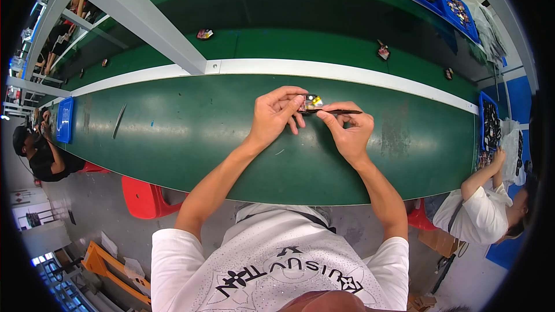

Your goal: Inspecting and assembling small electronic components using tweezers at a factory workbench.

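Device (312, 103) in grip of left hand (276, 114), dark tool (341, 111) in right hand (350, 132), over green workbench (202, 133), red stool (141, 199) nearby

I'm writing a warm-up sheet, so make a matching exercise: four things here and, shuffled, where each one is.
1. Small part with a yellow patch
2. Slim dark tool
3. Thin grey strip
4. Orange frame

A. At the picture's lower left
B. In the right hand's grip
C. Lying on the green table
D. In the left hand's grip

Pairs: 1-D, 2-B, 3-C, 4-A
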`<state>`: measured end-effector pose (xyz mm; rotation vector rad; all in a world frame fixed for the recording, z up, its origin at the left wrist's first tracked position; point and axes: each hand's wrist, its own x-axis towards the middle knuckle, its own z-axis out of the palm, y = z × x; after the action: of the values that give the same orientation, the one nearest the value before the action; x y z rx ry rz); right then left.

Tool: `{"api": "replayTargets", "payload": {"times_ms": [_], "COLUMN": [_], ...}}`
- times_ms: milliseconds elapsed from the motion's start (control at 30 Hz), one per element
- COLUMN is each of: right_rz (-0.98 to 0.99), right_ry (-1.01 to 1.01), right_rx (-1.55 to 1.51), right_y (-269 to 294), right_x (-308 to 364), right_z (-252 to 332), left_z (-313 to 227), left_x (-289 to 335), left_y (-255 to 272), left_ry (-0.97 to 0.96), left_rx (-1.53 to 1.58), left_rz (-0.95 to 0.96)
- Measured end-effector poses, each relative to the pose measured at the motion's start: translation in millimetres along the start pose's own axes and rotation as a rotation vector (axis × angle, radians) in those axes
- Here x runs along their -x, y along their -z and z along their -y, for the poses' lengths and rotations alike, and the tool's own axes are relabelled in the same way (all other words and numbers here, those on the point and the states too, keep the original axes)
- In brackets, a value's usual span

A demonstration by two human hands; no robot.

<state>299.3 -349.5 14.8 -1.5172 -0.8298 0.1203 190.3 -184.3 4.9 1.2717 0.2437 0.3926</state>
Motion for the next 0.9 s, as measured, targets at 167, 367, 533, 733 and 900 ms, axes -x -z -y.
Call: {"api": "replayTargets", "payload": {"times_ms": [167,367,533,733,900], "right_rz": [0.002,-0.006,0.09,0.078,0.046], "right_ry": [0.001,-0.021,0.08,0.055,0.088], "right_rx": [0.005,0.006,0.079,0.107,0.107], "right_y": [0.3,0.2,6.8,5.6,2.9], "right_x": [0.0,0.4,-4.9,-4.1,-2.5], "right_z": [1.1,-0.8,-0.5,-2.4,1.0], "left_z": [-1.9,-2.5,-1.7,1.1,-0.7], "left_x": [0.2,-0.2,0.3,-0.3,-0.1], "left_y": [0.0,0.5,2.4,2.0,1.2], "left_ry": [-0.005,0.004,0.032,0.058,0.046], "left_rx": [-0.006,0.001,-0.015,-0.025,-0.047], "left_rz": [0.001,-0.001,0.009,-0.007,-0.03]}}
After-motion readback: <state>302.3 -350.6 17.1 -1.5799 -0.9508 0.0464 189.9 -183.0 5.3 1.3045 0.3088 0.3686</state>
